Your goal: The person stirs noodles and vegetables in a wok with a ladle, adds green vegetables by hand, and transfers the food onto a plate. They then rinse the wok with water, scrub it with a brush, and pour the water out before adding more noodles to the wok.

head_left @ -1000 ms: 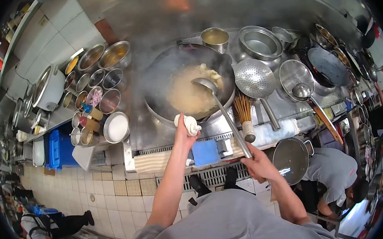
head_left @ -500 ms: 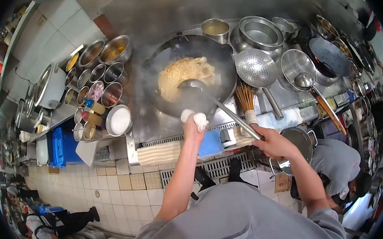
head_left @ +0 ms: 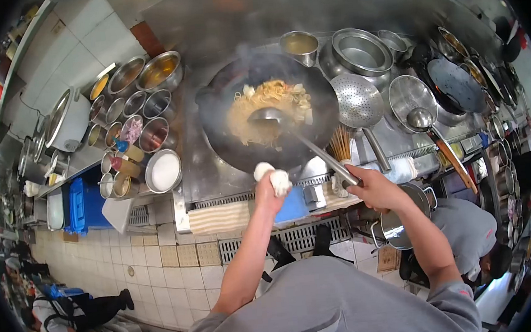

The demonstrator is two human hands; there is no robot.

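- Since half a second ago, the noodles (head_left: 272, 97) are lying wider across the wok (head_left: 216, 129) rather than heaped toward its 9 o'clock side. The right hand (head_left: 373, 187) is sitting a little further toward 12 o'clock in the view.
- The left hand (head_left: 269, 194) is closing its grip tight around a bunched white cloth (head_left: 274, 176), fingers pressed together, at the wok's 6 o'clock rim.
- The right hand is curling its grip shut around the end of the handle of the ladle (head_left: 266, 117), at 4 o'clock from the wok.
- The ladle's shaft is running up toward 10 o'clock, and its bowl is resting among the noodles near the wok's middle.
- The wok is sitting on the steel bench (head_left: 197, 171), with steam rising off it toward 12 o'clock.
- A perforated skimmer (head_left: 356, 101) is lying just beside the wok at 3 o'clock. A bamboo brush (head_left: 340, 144) is standing at 6 o'clock of it, close by the ladle's shaft.
- A pot of broth (head_left: 298, 41) is standing at the wok's 1 o'clock edge, with a steel basin (head_left: 362, 51) just beside it at 3 o'clock.
- Round seasoning tins (head_left: 151, 136) are clustering at 9 o'clock of the wok, and a bowl of white powder (head_left: 163, 171) is sitting nearest the bench's front edge.
- A blue cloth (head_left: 293, 206) and a striped towel (head_left: 216, 216) are lying along that front edge, either side of the left wrist.
- A co-worker in grey (head_left: 464, 231) is bending down at 4 o'clock, beyond the right forearm.
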